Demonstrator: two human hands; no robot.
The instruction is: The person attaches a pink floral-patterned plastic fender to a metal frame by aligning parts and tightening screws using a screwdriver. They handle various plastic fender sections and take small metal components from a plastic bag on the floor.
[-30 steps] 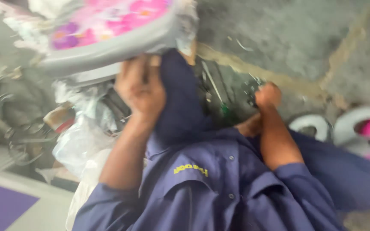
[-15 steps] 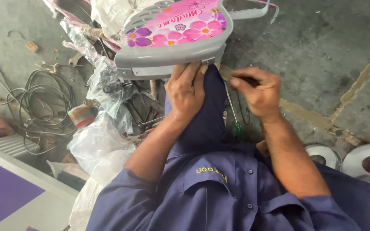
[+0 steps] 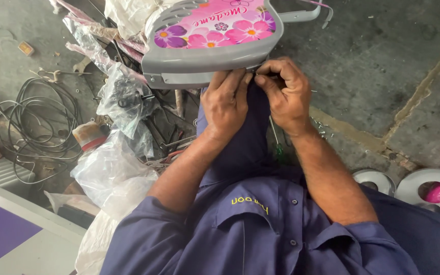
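Observation:
A grey plastic panel (image 3: 204,56) with a pink flowered sticker rests over my raised knee, which is clad in dark blue. My left hand (image 3: 225,104) grips its near edge, fingers curled under the rim. My right hand (image 3: 283,94) is beside it, touching it, with fingertips pinched at the same rim; what they pinch is too small to make out. A thin screwdriver with a green handle (image 3: 279,149) lies just below my right wrist, against my leg.
Clear plastic bags (image 3: 115,168) and loose metal parts are piled at my left. A coil of black cable (image 3: 36,119) lies on the concrete floor farther left. Grey rings (image 3: 423,186) with a pink part sit at the right. A grey and purple board (image 3: 6,234) fills the lower left corner.
My right hand rose from the floor to the panel's rim and now meets my left hand there. The panel has settled in front of my knee.

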